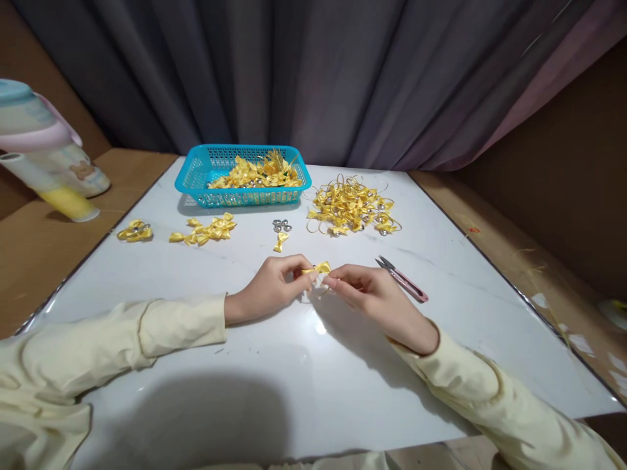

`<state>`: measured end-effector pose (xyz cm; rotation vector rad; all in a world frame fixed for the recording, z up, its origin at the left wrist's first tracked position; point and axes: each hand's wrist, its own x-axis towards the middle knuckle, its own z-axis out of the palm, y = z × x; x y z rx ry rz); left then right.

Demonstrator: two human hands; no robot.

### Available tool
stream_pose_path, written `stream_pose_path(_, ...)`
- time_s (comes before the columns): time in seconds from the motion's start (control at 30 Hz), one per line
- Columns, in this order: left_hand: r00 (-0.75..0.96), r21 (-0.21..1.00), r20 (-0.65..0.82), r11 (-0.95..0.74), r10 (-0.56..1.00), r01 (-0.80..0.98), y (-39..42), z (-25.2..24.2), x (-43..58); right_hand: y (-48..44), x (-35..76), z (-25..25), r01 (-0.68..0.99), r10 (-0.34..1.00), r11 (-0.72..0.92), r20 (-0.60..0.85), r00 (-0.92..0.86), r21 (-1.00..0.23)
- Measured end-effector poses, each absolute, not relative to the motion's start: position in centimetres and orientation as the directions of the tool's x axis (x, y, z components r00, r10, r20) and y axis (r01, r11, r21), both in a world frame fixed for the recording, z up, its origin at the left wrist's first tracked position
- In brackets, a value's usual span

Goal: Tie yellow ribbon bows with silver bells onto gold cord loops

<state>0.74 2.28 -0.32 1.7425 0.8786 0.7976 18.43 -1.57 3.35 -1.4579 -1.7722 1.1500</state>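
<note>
In front of the basket, the left hand pinched a bow whose cord could slip if the right hand's narrow grip loosened.

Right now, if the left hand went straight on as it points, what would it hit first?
Likely the right hand, its fingertips just ahead of the left hand, by the yellow bow; exact gap hard to judge.

Yellow bow partly behind left hand, thin cord indistinct, bottle cropped at left edge
</note>
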Motion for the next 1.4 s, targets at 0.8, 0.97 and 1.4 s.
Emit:
stream_pose_path(0.8, 0.636, 0.736, 0.311, -0.602, 0.706, 0.308, 1.8, -0.3, 0.8, -0.6, 18.6, 4.3, 0.156, 0.806, -0.403, -0.431, -0.406, -0.902)
stream_pose_path(0.97, 0.664, 0.680, 0.357, -0.670, 0.657, 0.298, 1.8, -0.4, 0.9, -0.8, 18.3, 4.0, 0.166, 0.818, -0.379, -0.413, -0.400, -0.911)
stream_pose_path(1.4, 0.650, 0.717, 0.316, -0.622, 0.691, 0.313, 1.8, -0.5, 0.9, -0.8, 18.9, 4.5, 0.260, 0.824, -0.383, -0.455, -0.338, -0.886)
